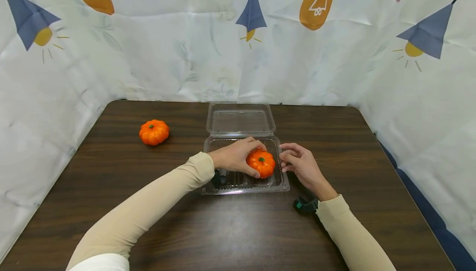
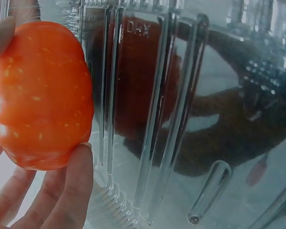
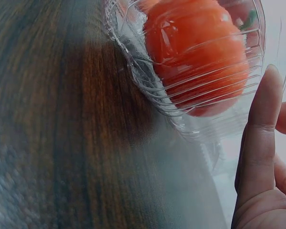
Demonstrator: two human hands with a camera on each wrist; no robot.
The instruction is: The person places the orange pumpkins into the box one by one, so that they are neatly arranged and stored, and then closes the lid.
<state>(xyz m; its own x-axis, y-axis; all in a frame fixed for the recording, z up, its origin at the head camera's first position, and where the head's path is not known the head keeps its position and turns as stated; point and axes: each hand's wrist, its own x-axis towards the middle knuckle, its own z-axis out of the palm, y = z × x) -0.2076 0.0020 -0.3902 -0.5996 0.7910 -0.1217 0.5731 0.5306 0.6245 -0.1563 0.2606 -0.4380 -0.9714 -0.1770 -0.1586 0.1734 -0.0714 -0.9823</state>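
A small shiny orange toy pumpkin (image 1: 262, 162) with a green stem is inside the right part of a clear plastic clamshell box (image 1: 241, 190). My left hand (image 1: 236, 155) reaches over the box and grips this pumpkin between thumb and fingers. The left wrist view shows the pumpkin (image 2: 43, 95) held above the ribbed box floor. At the box's right rim is my right hand (image 1: 302, 164), its fingertips against the edge. In the right wrist view, one finger (image 3: 263, 138) of it extends along the box's side wall, with the pumpkin (image 3: 198, 57) visible through the plastic.
A second orange pumpkin (image 1: 154, 132) sits on the dark wooden table (image 1: 167, 229) to the left of the box. The box's clear lid (image 1: 241, 119) lies folded back toward the table's far edge. A printed white curtain (image 1: 156, 56) surrounds the table's back and sides.
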